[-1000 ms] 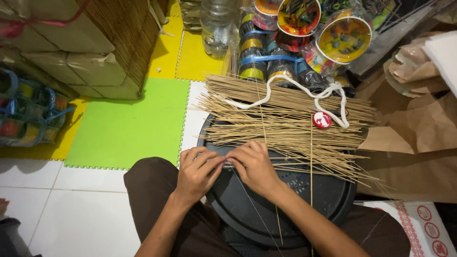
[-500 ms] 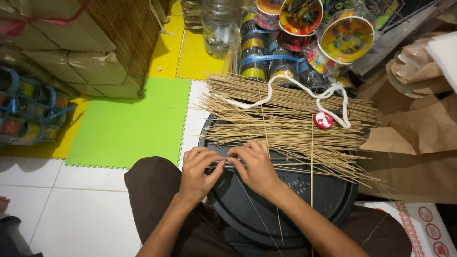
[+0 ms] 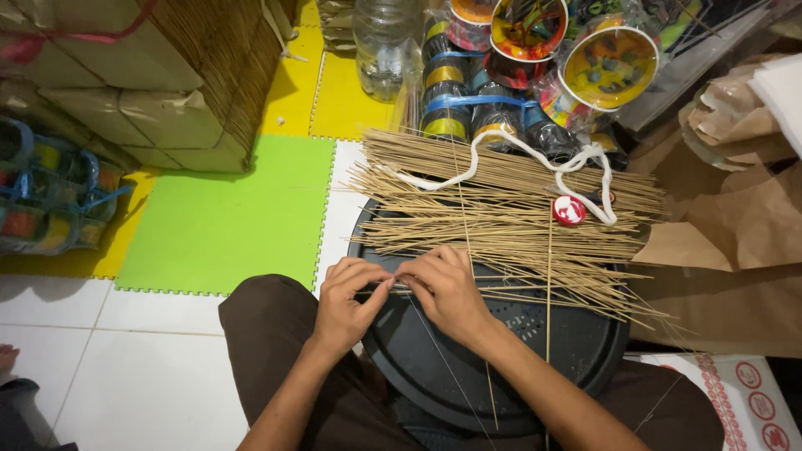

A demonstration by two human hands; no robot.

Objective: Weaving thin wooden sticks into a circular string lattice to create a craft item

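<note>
pinching one thin stick (image 3: 501, 291) between both hands' fingers (image 3: 386, 282), near a round red label (image 3: 569, 210).

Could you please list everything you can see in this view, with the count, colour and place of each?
thin sticks: a large pile, tan, across the tray's far side
round tray: one, black, on the lap
cord: one, white, looped over the sticks
small disc: one, red and white, on the sticks
foam mats: several, green and yellow, on the floor
plastic bottle: one, clear, top centre
brown paper: crumpled sheets, right
left hand: pinching sticks
right hand: pinching the same sticks
</note>
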